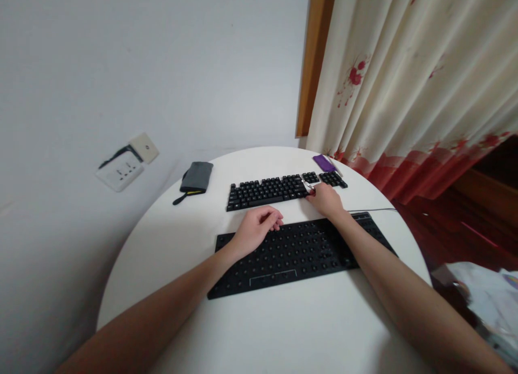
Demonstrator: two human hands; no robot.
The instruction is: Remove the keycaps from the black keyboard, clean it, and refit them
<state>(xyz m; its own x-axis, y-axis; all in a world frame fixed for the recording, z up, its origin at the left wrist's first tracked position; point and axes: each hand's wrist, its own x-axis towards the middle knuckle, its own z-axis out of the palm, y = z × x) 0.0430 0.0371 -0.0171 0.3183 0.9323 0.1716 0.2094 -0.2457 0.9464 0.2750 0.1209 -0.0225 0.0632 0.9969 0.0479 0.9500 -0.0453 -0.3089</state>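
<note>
The black keyboard base lies flat on the white round table, its long axis running left to right with the right end angled slightly away from the person. Its near edge, bearing a pale outlined strip left of the middle, faces the person. Beyond it, between base and wall, the loose black keycaps are set out in rows, their long axis roughly parallel to the base; two smaller blocks stand at the right end. The right hand grasps a slim, light-coloured tool, which points away and to the left, tip at the right end of the largest block; contact with a cap cannot be determined. The right forearm crosses above the base. The left hand is over the far edge of the base, left of the middle, fingers loosely curled; whether it holds anything cannot be told. A grey pouch lies left of the keycaps, and a purple item beyond their right end. A thin cable runs to the right near the base's far right corner.
</note>
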